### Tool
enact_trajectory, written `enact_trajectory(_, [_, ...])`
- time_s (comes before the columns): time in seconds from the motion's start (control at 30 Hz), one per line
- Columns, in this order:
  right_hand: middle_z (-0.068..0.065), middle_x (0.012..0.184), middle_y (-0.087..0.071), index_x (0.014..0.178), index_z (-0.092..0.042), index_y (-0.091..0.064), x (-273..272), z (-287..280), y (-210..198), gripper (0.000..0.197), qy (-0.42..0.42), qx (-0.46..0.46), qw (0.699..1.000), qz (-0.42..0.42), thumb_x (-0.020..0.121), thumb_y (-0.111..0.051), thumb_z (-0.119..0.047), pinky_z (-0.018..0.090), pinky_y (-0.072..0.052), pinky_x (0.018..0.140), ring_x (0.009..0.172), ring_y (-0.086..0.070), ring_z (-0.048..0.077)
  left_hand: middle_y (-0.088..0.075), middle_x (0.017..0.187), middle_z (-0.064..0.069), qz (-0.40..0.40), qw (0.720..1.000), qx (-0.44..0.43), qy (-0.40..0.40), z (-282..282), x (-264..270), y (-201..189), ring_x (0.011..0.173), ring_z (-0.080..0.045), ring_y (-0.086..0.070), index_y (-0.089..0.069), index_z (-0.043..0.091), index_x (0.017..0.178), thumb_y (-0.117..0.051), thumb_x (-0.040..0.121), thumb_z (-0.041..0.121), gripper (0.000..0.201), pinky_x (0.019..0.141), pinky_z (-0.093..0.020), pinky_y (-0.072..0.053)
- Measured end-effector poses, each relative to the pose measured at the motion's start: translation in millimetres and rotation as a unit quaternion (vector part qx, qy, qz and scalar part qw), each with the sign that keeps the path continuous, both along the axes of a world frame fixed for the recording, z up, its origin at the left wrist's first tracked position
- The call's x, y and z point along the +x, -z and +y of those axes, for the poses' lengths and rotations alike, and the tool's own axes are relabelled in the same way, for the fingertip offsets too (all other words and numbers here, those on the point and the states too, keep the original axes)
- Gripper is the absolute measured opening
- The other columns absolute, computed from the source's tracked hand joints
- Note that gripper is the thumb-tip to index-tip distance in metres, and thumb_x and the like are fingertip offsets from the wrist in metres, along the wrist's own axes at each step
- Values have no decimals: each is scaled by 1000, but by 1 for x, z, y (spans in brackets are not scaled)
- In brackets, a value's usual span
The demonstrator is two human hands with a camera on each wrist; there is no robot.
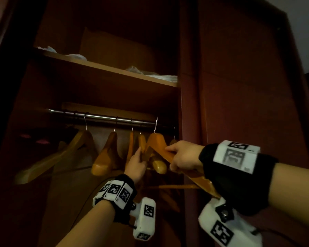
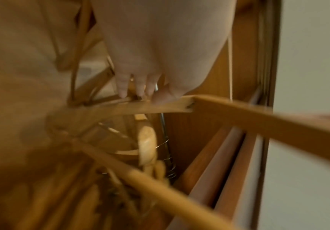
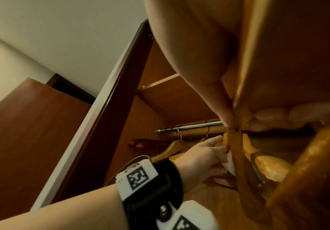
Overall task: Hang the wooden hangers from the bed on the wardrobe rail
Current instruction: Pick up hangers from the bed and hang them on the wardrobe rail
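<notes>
1. Head view: the right hand (image 1: pixel 184 155) grips one arm of a wooden hanger (image 1: pixel 161 145), fingers curled round it, and its hook sits over the wardrobe rail (image 1: pixel 103 117) near the right end. The left hand (image 1: pixel 136 164) reaches in with straight fingers touching the neighbouring hanger (image 1: pixel 142 142). More hung hangers (image 1: pixel 105 154) dangle along the rail to the left. Above, a shelf (image 1: pixel 107 68) carries crumpled pale bags (image 1: pixel 150 72).
2. Left wrist view: blurred; straight fingertips (image 2: pixel 123 91) rest on a hanger bar (image 2: pixel 132 107), gripping nothing.
3. Right wrist view: the thumb (image 3: pixel 222 105) and curled fingers (image 3: pixel 268 116) pinch the hanger's arm; the rail runs behind, the left hand flat against the hangers below.
</notes>
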State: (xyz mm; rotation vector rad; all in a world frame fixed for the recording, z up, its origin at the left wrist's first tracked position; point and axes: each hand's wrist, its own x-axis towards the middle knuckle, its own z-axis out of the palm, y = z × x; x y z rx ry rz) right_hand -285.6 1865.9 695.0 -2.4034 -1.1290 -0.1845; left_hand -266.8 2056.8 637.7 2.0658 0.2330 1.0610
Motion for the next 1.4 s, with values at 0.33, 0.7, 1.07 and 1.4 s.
enact_trajectory(0.33, [17, 132, -56, 136, -2, -48, 40, 73, -21, 45, 3, 31, 999, -21, 91, -53, -4, 27, -49, 91, 119, -57, 30, -1, 159, -7, 149, 897, 324, -261, 56, 6, -19, 147, -27, 3, -14, 28, 150, -54, 91, 19, 72, 119, -45, -13])
enact_trajectory(0.7, [16, 138, -50, 138, -3, -42, 54, 138, -35, 43, -7, 42, 995, -89, 95, -48, -9, 35, -42, 104, 127, -49, 30, -31, 146, -15, 228, 912, 234, -250, 81, 2, -27, 128, -33, -44, 5, 17, 150, -46, 94, 9, 77, 106, -38, -40])
enact_trajectory(1.07, [18, 144, -42, 144, -1, -33, 71, 172, -61, 43, 5, 55, 995, -81, 101, -33, -11, 32, -30, 109, 132, -43, 29, -37, 141, -15, 216, 894, 240, -312, 96, -28, -35, 126, -31, -47, -6, 16, 150, -45, 93, 6, 70, 103, -37, -44])
enact_trajectory(1.4, [10, 158, -12, 151, -23, -15, 95, 206, -25, 71, 18, -4, 998, -65, 92, -51, -9, 36, -36, 111, 141, -29, 31, -40, 139, -13, 218, 891, 252, -309, 94, -33, -30, 125, -31, -48, -10, 17, 149, -44, 93, 8, 66, 103, -36, -43])
